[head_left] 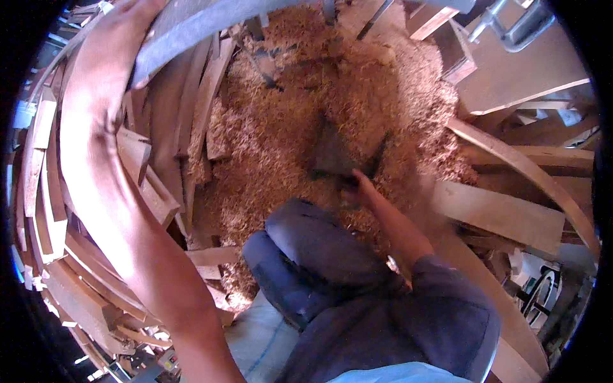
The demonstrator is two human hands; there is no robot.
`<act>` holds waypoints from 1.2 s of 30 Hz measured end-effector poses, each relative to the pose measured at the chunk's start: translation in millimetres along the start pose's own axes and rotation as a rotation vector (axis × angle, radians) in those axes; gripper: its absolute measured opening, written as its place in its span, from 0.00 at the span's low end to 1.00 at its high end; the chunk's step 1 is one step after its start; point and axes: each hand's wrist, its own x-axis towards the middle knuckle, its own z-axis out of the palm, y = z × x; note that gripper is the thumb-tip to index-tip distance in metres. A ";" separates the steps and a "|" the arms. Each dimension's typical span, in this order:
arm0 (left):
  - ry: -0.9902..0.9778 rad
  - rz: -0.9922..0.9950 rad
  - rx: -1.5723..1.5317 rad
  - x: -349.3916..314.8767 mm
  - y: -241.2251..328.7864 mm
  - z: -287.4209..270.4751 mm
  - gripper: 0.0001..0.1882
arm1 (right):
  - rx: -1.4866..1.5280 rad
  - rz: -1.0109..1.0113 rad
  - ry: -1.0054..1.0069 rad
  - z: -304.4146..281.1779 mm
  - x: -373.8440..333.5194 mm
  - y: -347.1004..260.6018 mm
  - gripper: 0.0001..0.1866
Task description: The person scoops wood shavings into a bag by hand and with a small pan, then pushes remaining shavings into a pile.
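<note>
My right hand (359, 185) is low over the wood shavings (274, 140), its fingers closed at the near edge of a dark, flat, scoop-like tool (333, 153). The tool lies in shadow and is blurred, so its exact kind does not show. Up at the top left, my left arm stretches forward. Its hand (131, 7) is beside the grey-blue edge of a bench or machine top (191, 39), partly cut off by the picture's rim, and its fingers are hidden. My bent knees (319, 236) are close to the shavings.
Stacked boards and offcuts (163, 191) crowd the left side. More planks (498, 210) and a curved wooden strip (530, 172) lie on the right. A metal clamp (520, 29) is at the upper right. A pale sack-like sheet (262, 338) lies beneath me.
</note>
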 end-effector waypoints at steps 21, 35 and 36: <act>0.139 -0.236 0.152 14.6 1.6 -16.4 0.29 | -1.659 -1.151 0.487 36.5 80.2 -582.1 0.33; 0.145 -0.320 0.119 9.0 4.5 -24.0 0.25 | -1.816 -1.131 0.108 36.3 111.1 -352.6 0.25; 0.109 -0.329 0.094 10.4 -2.6 -31.3 0.26 | -1.787 -1.201 0.130 29.9 109.9 -340.8 0.23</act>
